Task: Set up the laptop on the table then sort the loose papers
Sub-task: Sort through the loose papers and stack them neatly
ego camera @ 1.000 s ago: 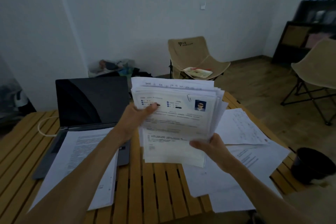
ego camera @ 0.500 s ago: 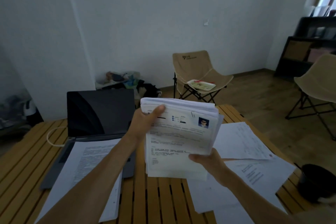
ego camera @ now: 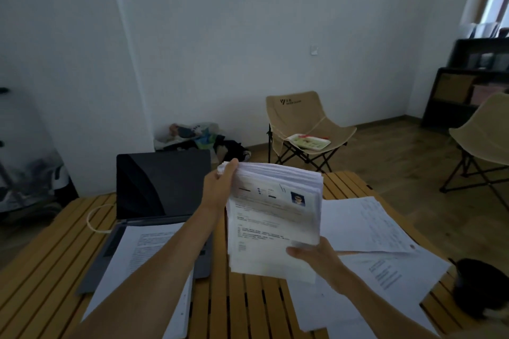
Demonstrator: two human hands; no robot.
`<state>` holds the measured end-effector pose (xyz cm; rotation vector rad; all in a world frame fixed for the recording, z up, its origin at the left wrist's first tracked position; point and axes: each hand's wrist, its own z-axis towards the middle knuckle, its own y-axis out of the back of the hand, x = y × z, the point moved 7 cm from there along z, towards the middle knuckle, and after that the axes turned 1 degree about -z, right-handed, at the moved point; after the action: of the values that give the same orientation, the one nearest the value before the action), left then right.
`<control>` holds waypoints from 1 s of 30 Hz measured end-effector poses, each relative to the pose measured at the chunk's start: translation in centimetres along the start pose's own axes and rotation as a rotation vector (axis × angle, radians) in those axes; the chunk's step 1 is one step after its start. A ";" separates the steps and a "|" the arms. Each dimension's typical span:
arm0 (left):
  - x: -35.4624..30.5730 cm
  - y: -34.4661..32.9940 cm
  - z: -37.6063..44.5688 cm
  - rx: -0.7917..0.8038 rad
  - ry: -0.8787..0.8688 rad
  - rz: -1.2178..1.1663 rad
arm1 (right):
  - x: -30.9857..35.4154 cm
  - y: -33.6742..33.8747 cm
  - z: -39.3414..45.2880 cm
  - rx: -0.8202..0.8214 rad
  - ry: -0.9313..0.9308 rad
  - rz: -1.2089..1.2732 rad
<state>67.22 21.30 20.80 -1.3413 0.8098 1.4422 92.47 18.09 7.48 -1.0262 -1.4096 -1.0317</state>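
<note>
Both hands on one thick paper stack (ego camera: 275, 217), held up off the slatted wooden bench (ego camera: 239, 308), tilted back toward the camera, printed side with a small ID photo facing the wearer

Left hand (ego camera: 219, 190) grips the stack's top-left corner, thumb over the front edge, fingers behind. Right hand (ego camera: 316, 254) pinches the bottom-right corner, thumb on the front sheet. Both hands clamped on the stack

Laptop (ego camera: 162, 201) at 10 o'clock from the stack, lid open, screen dark, sitting on the bench. A printed sheet (ego camera: 146, 264) lies over its keyboard and hangs off onto the bench toward 7 o'clock, partly under the left forearm. White cable loop (ego camera: 95, 219) just beside the laptop's left edge

Loose papers (ego camera: 366, 231) spread flat on the bench at 3 to 5 o'clock of the stack, overlapping each other, some past the bench edge. Dark round container (ego camera: 479, 286) at the far right bench corner, touching the paper pile, contents not readable

Behind the bench: beige folding chair (ego camera: 300, 121) at 12 o'clock with a tray (ego camera: 308, 142) on its seat, second beige chair (ego camera: 484, 129) at 2 o'clock, bags (ego camera: 192, 133) piled by the wall
</note>
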 end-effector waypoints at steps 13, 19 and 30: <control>1.0 -0.2 0.5 0.181 0.128 0.017 | 0.1 -0.7 0.2 0.046 0.017 0.064; -0.1 -0.3 0.1 0.116 0.056 0.080 | 0.7 -0.8 0.4 -0.017 0.058 0.078; 0.7 0.7 -2.1 0.228 -0.062 0.053 | 1.2 -1.0 0.3 -0.045 0.120 -0.020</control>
<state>67.28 19.31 19.70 -1.1051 0.9452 1.3795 91.31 18.20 8.58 -0.9684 -1.3065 -1.1251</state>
